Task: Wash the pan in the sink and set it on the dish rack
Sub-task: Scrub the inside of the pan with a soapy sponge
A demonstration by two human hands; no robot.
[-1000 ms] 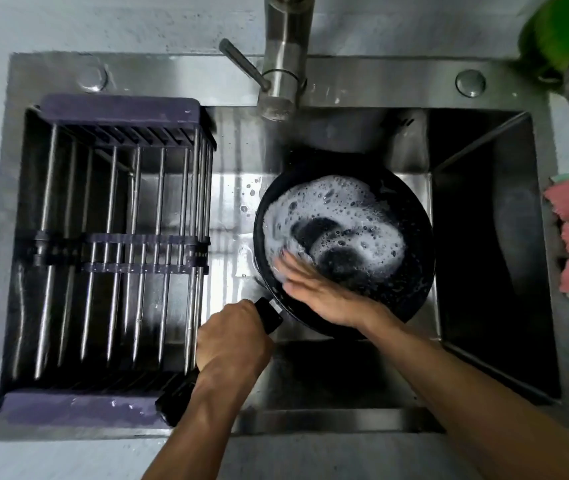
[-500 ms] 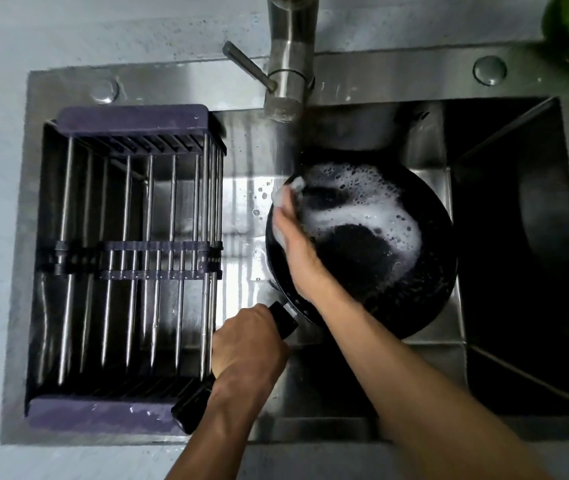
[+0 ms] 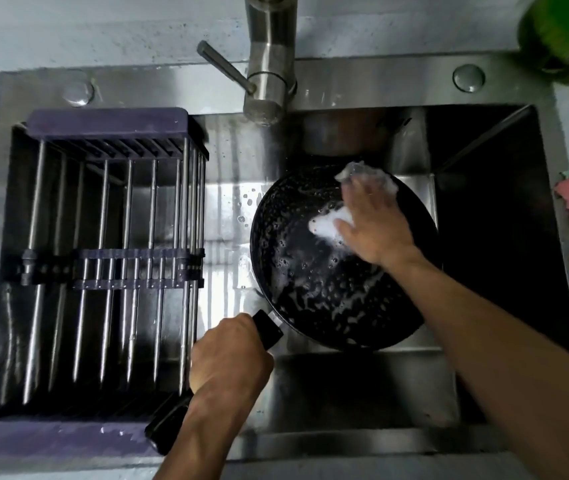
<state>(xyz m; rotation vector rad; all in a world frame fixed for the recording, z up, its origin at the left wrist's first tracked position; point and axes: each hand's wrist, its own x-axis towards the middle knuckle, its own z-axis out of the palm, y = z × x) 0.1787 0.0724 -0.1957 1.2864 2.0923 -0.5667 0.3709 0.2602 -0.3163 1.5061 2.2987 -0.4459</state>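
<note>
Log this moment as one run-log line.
phase: scrubbing | left hand: gripping pan handle | right hand: rubbing foam inside pan | faucet: no water visible | dish rack: without pan

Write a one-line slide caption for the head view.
Left hand grips the soapy pan while right hand scrubs it.

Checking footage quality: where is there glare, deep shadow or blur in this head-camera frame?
Head view: glare streaks on the wet sink floor beside the pan; the sink's right side falls into deep shadow; the green bottle at the top corner is blurred.
</note>
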